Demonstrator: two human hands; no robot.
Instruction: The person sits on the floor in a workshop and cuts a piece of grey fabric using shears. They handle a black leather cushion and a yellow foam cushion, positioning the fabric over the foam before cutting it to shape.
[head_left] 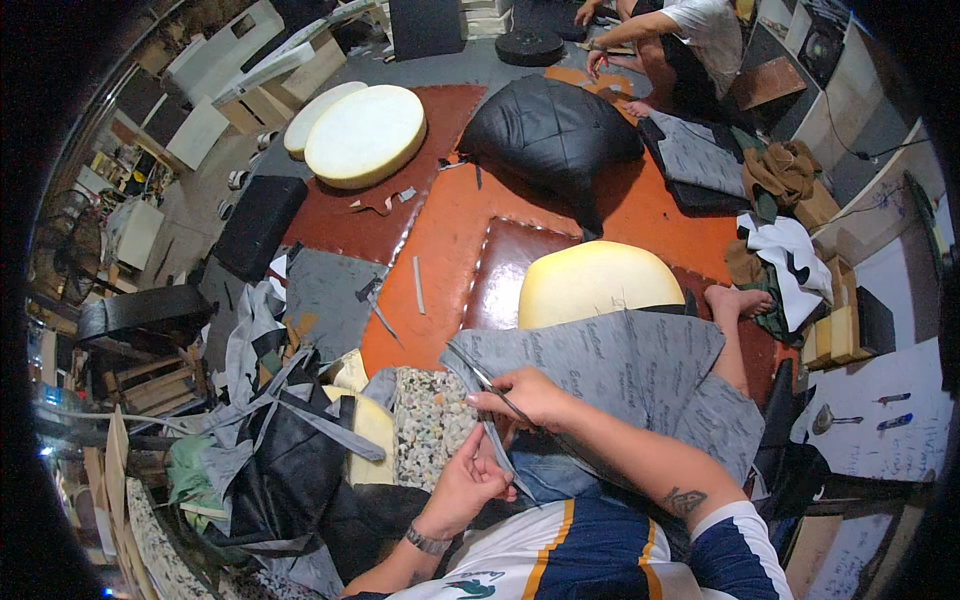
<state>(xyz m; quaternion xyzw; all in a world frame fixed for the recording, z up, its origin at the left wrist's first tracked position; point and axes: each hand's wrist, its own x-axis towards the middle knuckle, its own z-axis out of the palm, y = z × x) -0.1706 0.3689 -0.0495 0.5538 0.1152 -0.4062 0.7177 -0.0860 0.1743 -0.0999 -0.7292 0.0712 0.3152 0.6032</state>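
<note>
At the orange sheet's (450, 240) near edge, grey printed fabric (640, 350) overlaps a rounded pale-yellow foam cushion (595, 285). The right hand's (535, 398) fingers wrap slim metal scissors (487, 381), blades at the fabric's left edge. Below, the left hand's (465, 485) index finger extends, others curled; I cannot tell whether they pinch fabric.

The right hand (535, 398) hid much of the scissors' (484, 378) handles. Whether the left hand (462, 492) pinched the grey cloth (625, 352) was unclear. That cloth covered the near part of the yellow cushion (595, 282). The top edge cut off the co-worker's (705, 45) head. Writing on the white sheet (922, 385) was too small to read.
</note>
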